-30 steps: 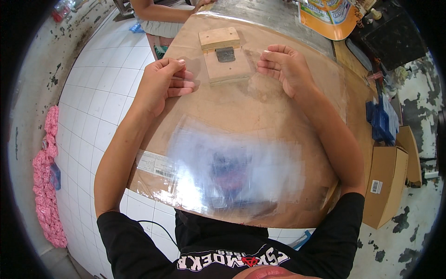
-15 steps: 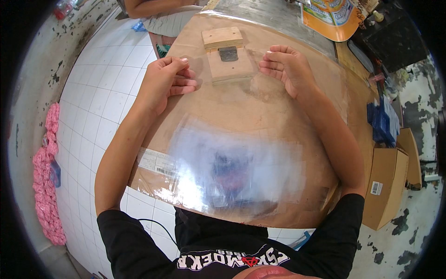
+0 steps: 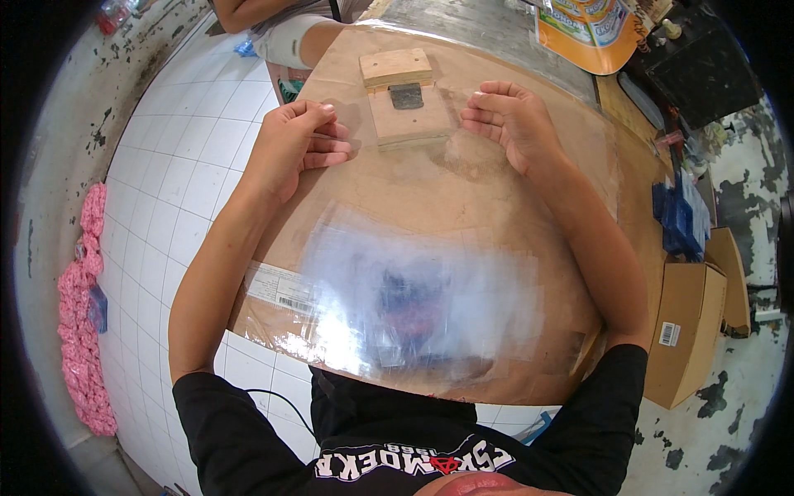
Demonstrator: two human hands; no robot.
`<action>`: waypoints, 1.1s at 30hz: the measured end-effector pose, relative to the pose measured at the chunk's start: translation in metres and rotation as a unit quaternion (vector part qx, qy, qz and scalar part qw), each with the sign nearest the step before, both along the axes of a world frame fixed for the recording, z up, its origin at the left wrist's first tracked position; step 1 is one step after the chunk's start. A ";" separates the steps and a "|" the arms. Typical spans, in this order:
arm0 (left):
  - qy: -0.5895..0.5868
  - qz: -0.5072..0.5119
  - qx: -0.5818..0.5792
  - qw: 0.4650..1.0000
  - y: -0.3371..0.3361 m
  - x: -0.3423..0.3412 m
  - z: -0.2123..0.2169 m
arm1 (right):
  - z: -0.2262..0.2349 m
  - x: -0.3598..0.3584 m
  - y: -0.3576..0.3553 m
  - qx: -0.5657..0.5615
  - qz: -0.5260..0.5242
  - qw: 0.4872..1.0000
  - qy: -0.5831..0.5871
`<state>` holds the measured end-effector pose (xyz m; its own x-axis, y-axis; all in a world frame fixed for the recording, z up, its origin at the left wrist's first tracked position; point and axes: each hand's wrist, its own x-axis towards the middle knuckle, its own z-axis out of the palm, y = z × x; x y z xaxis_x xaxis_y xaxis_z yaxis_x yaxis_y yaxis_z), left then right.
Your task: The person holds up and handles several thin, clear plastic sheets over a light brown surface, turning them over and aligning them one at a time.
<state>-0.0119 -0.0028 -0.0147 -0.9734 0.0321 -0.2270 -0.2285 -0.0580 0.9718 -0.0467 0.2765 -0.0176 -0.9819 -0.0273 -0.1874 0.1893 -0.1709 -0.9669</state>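
Note:
A brown cardboard-covered board lies across my lap, wrapped in shiny clear plastic film. Near its far end sits a small wooden jig with a dark metal insert. My left hand rests left of the jig, fingers curled and thumb pinched to fingertips; whether it grips something small I cannot tell. My right hand rests right of the jig, fingers bent and touching the film.
Another person's legs stand at the board's far left. A white tiled floor lies to the left with a pink cloth bundle. Cardboard boxes, blue items and an orange bag sit to the right.
Both hands stay beside the wooden jig with only slight finger shifts. The person at the far end has moved a little further out of view.

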 end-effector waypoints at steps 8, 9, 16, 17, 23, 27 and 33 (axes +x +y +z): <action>-0.004 -0.011 0.005 1.000 -0.002 -0.002 -0.002 | 0.000 0.000 0.000 0.006 -0.001 1.000 -0.002; -0.004 -0.009 0.007 1.000 -0.002 -0.002 -0.002 | 0.000 0.000 -0.001 0.007 -0.002 1.000 -0.001; -0.003 -0.006 0.010 1.000 -0.002 -0.001 -0.001 | 0.001 0.000 -0.002 0.015 0.002 1.000 0.004; -0.004 -0.005 0.009 1.000 -0.002 -0.001 -0.001 | 0.001 0.000 -0.002 0.016 0.001 1.000 0.006; -0.003 0.002 0.009 1.000 0.000 0.000 0.001 | 0.000 -0.001 -0.001 0.003 -0.007 1.000 -0.001; -0.005 0.001 0.009 1.000 0.000 0.000 0.003 | 0.001 -0.001 -0.002 -0.013 -0.015 1.000 0.001; -0.003 0.004 0.008 1.000 -0.001 0.000 0.001 | 0.003 0.000 -0.003 -0.015 -0.015 1.000 0.006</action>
